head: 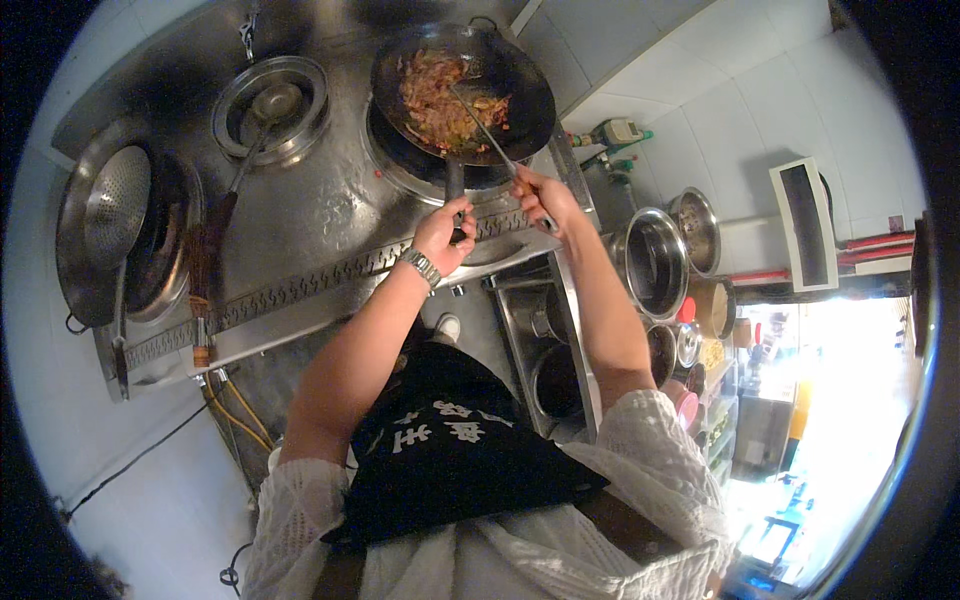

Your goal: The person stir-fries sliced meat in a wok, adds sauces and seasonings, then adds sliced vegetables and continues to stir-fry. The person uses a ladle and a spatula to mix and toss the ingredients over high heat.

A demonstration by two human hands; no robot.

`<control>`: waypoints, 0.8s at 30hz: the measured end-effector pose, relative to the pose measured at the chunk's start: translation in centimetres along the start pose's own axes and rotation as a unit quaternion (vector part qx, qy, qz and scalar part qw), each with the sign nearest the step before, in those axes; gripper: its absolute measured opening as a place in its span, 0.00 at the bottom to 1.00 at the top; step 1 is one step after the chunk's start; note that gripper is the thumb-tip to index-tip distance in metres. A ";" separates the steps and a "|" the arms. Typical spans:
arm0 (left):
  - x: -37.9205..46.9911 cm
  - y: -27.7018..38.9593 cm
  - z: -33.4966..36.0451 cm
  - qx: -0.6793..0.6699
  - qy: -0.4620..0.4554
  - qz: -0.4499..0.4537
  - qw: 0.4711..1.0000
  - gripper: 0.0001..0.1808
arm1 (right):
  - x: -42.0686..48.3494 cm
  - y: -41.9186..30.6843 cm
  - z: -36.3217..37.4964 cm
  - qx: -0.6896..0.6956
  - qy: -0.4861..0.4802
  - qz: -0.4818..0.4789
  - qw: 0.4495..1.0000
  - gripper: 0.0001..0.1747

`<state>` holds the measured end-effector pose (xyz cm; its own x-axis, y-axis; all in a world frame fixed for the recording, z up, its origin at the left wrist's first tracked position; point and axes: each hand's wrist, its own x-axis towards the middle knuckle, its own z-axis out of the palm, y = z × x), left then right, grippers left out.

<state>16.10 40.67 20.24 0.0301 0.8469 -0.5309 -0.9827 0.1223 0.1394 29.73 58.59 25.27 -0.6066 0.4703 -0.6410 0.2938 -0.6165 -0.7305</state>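
Note:
My left hand (444,234), with a metal-band watch (420,268) on its wrist, grips the handle (455,180) of a dark wok (525,90). The wok sits tilted over the right burner ring (375,150) of a steel range. Inside lies a heap of sliced, browned food (439,94), apparently meat with other bits. My right hand (551,196) holds a long, thin-shafted metal cooking utensil (487,131). Its far end is down in the food, so its head is hidden.
Left on the range (322,210) are a pot (217,124) with a ladle (276,101), a bamboo brush (201,300) and a large pan (82,225) carrying a perforated skimmer (120,199). Steel bowls (658,300) and containers stand at right. A drain grate (300,289) runs along the front.

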 end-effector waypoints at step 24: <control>-0.6 2.1 1.1 0.161 0.099 -0.015 0.982 0.10 | -4.5 26.0 -13.0 -0.553 -0.008 0.053 0.832 0.42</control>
<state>14.23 40.94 21.77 -0.0094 0.7268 -0.6868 -0.8723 0.3299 0.3610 49.71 48.60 6.08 -0.5405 0.4370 -0.7190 0.8409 0.3067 -0.4458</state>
